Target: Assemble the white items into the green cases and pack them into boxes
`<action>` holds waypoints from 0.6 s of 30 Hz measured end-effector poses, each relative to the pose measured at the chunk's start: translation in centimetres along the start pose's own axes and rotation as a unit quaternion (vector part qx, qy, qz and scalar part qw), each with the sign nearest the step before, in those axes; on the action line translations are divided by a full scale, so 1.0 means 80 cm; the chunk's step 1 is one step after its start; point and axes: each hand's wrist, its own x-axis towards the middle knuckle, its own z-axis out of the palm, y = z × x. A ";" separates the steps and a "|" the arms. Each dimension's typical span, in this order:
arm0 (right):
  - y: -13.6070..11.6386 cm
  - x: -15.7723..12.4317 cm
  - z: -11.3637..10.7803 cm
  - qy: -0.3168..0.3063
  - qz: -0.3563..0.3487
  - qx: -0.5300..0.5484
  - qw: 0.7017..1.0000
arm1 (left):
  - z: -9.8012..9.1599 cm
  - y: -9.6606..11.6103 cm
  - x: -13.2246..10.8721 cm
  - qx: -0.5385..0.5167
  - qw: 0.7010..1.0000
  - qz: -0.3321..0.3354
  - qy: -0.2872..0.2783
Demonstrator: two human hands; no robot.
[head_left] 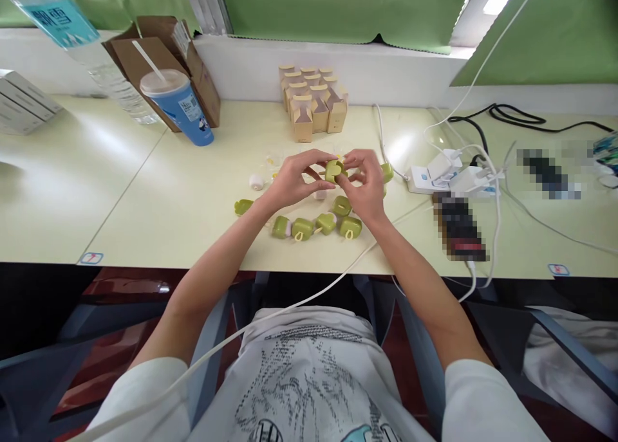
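Above the middle of the table, my left hand (305,177) and my right hand (363,183) hold one small olive-green case (333,170) between their fingertips. The case looks like a soft cover with a rounded flap; its inside is hard to make out. Below the hands lie several similar green cases (302,228), some with a pale loop, and one with a pinkish-white block (288,228) showing at its side. A separate green piece (243,206) rests left of them. A small white rounded thing (257,182) sits beside my left wrist.
Several small open cardboard boxes (311,107) stand in rows at the back. To the left are a blue cup (186,110) with a straw, a brown paper bag (205,82) and a water bottle (109,75). A power strip (427,179), white cables and a phone (461,228) lie right.
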 end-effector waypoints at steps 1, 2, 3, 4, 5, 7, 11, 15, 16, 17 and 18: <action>0.001 0.000 -0.002 0.014 -0.041 -0.049 0.998 | 0.000 -0.002 0.000 -0.017 1.000 -0.010 -0.008; 0.002 0.001 -0.004 0.019 -0.070 -0.081 0.994 | 0.000 -0.005 -0.001 -0.032 0.999 -0.018 -0.013; 0.004 0.002 -0.005 0.014 -0.086 -0.096 0.992 | 0.000 -0.008 -0.001 -0.044 0.999 -0.022 -0.014; 0.006 0.003 -0.007 0.002 -0.090 -0.097 0.991 | 0.000 -0.010 -0.001 -0.053 0.998 -0.022 -0.012; 0.008 0.004 -0.008 -0.011 -0.089 -0.090 0.992 | 0.000 -0.012 -0.001 -0.060 0.998 -0.020 -0.009; 0.011 0.006 -0.009 -0.043 -0.085 -0.080 0.992 | 0.001 -0.015 0.000 -0.063 0.998 -0.015 -0.005; 0.011 0.007 -0.008 -0.085 -0.087 -0.103 0.987 | 0.000 -0.014 0.001 -0.042 0.999 -0.001 -0.018; 0.008 0.006 -0.010 -0.104 -0.075 -0.098 0.987 | -0.002 -0.012 0.001 -0.012 0.999 0.004 -0.032; 0.008 0.007 -0.012 -0.110 -0.068 -0.086 0.988 | -0.002 -0.011 0.001 -0.007 0.999 0.007 -0.037; 0.008 0.007 -0.014 -0.116 -0.058 -0.074 0.989 | -0.001 -0.011 0.001 -0.003 0.999 0.013 -0.043; 0.009 0.008 -0.016 -0.124 -0.045 -0.061 0.989 | -0.001 -0.010 0.001 -0.001 0.999 0.020 -0.049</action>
